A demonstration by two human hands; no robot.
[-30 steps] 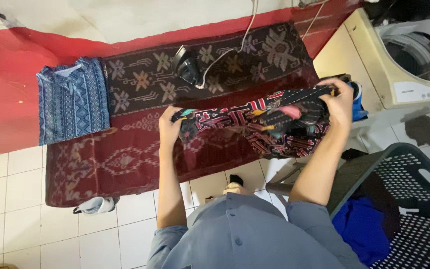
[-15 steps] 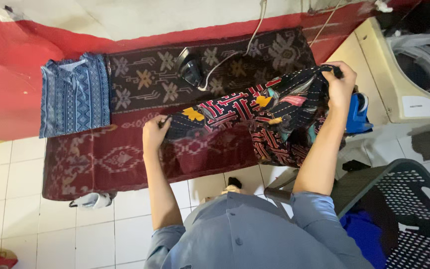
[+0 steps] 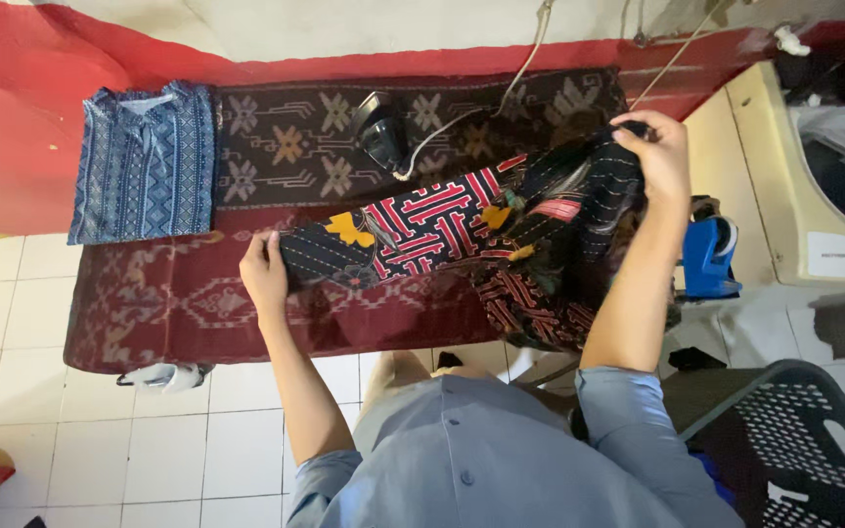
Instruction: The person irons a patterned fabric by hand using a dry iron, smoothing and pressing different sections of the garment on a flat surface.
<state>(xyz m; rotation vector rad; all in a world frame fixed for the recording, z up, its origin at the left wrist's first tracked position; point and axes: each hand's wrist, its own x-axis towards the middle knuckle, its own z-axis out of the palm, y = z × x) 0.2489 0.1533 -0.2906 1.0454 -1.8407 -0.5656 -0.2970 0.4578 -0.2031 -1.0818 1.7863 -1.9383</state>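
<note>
Our left hand (image 3: 264, 273) pinches one end of a patterned black, red and yellow garment (image 3: 462, 230), fingers pressed together on the cloth's left edge. Our right hand (image 3: 655, 152) grips the other end, fingers closed around bunched fabric at the far right. The cloth stretches between both hands, apparently pulled out flat over the maroon-covered ironing surface (image 3: 168, 313), while its loose part hangs off the near right side. Just beyond it sits a dark iron (image 3: 380, 129) with its cord. A folded blue patterned shirt (image 3: 144, 161) lies at the far left. A dark laundry basket (image 3: 804, 440) stands near right.
</note>
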